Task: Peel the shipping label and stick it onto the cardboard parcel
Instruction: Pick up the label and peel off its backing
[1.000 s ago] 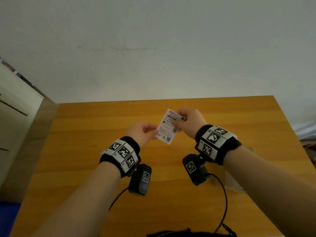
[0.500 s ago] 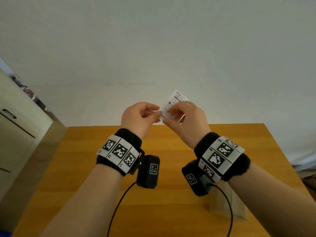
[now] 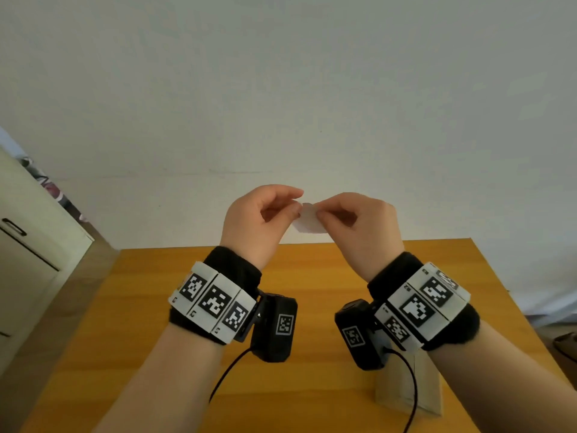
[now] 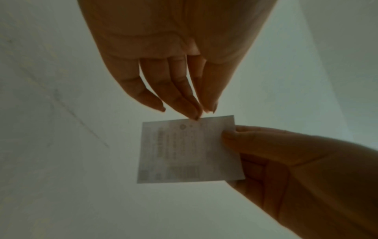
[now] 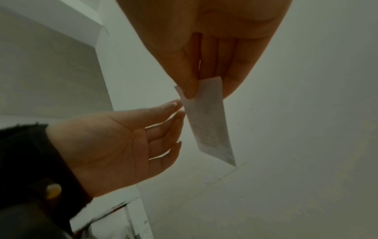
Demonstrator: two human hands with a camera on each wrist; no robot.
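I hold the white shipping label (image 3: 309,222) up in front of the wall, its blank back toward my head. My right hand (image 3: 319,214) pinches one edge between thumb and fingers, as the right wrist view shows for the label (image 5: 210,124) and right hand (image 5: 204,90). My left hand (image 3: 298,208) brings thumb and forefinger together on the opposite edge. In the left wrist view the left hand (image 4: 202,114) meets the top edge of the label (image 4: 188,150), whose print shows through. The brown cardboard parcel (image 3: 406,390) stands on the table under my right forearm, partly hidden.
The orange wooden table (image 3: 312,282) lies below both hands. A pale cabinet (image 3: 28,264) stands to the left, and a plain white wall (image 3: 312,104) is behind. Black cables (image 3: 413,398) hang from the wrist cameras across the parcel.
Both hands rose from just above the table to in front of the wall. The label turned from its printed face to its blank back. My head view tilted up.
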